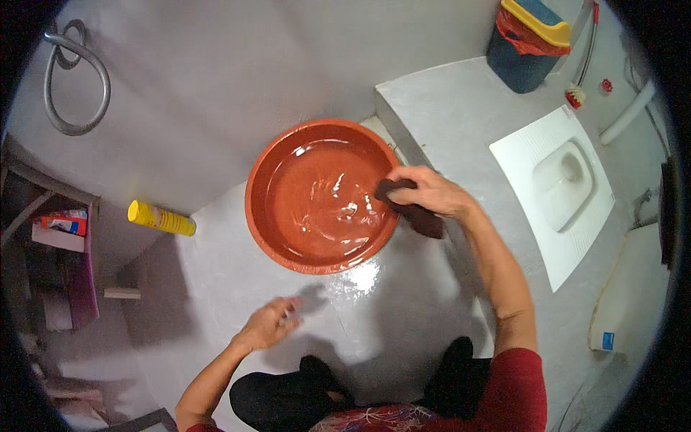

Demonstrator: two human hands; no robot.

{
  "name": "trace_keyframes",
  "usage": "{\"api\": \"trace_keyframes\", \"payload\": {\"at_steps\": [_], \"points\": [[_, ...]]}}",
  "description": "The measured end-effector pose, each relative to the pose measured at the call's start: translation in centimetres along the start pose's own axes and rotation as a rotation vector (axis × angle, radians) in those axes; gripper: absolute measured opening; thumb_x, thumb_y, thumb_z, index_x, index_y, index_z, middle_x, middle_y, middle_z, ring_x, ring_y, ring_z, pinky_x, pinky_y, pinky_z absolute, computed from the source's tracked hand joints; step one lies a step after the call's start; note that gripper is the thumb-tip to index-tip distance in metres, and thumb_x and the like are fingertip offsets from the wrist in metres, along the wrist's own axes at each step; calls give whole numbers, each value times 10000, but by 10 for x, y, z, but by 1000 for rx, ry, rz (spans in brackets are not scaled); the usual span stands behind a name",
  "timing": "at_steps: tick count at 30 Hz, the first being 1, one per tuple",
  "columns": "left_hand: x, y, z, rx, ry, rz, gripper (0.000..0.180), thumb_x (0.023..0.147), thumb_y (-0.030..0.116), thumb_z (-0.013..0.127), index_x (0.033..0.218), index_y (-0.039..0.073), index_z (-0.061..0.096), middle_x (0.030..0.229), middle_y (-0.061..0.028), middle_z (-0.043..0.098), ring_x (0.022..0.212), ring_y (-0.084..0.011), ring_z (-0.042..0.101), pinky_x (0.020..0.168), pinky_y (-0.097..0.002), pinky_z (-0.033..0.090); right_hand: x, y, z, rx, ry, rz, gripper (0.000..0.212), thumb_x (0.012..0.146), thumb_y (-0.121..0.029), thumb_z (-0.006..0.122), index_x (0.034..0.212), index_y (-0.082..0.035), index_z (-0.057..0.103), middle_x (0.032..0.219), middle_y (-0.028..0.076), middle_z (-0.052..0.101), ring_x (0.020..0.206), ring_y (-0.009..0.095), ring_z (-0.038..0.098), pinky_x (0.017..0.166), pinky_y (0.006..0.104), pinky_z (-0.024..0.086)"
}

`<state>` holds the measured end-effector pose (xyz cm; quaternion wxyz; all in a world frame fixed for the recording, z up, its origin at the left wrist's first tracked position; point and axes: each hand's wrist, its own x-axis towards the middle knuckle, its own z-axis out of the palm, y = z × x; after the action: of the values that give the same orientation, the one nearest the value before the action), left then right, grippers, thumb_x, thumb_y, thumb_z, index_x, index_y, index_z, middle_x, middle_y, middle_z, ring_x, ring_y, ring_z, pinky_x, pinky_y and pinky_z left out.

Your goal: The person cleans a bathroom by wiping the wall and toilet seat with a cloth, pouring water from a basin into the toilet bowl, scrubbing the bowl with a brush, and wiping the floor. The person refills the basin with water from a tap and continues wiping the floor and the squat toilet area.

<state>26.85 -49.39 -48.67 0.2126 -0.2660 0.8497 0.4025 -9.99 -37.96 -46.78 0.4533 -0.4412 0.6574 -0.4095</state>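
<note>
A round orange-brown basin (270,248) with water in it stands on the floor before me. Over its right rim my right hand (430,193) grips a dark brown cloth (423,220), which hangs down outside the basin. Part of the cloth is hidden by my fingers, and its exact kind cannot be made out. My left hand (272,325) hovers near the basin's front side, apart from it. Its fingers are spread and a little blurred, with nothing in them.
A white squat toilet (527,155) is set in a raised ledge (439,97) at the right, with a lidded bin (520,61) behind it. On the left are a yellow spray can (162,219) and a shelf (85,288). A grey hose (108,86) hangs on the wall.
</note>
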Motion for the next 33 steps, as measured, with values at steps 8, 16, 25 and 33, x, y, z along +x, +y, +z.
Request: {"api": "trace_keyframes", "payload": {"at_steps": [8,16,25,33], "points": [[107,-89,-15,-1103,582,-525,529,785,281,602,1183,16,375,1031,-121,505,830,-263,536,637,-407,486,51,49,60,-655,895,3,543,726,-299,615,1148,-18,421,1179,196,403,1038,379,422,860,454,380],[155,-119,-5,-1048,758,-361,369,712,19,556,1053,44,419,876,-114,578,722,-249,602,591,-425,536,74,150,96,-14,950,315,448,760,-83,543,1163,-34,354,1043,231,546,949,369,550,826,415,423],[120,-91,27,-1312,610,-212,301,730,87,626,999,37,500,907,-101,601,712,-234,619,536,-358,550,64,167,80,-78,884,165,336,748,-77,485,1071,-65,393,968,254,555,925,429,524,785,466,419],[80,-68,56,-1335,341,-435,268,762,100,601,1010,79,500,869,-67,595,658,-168,586,480,-295,533,20,165,72,-166,754,237,347,757,-75,510,1085,-26,410,1024,219,548,975,364,522,829,402,411]]}}
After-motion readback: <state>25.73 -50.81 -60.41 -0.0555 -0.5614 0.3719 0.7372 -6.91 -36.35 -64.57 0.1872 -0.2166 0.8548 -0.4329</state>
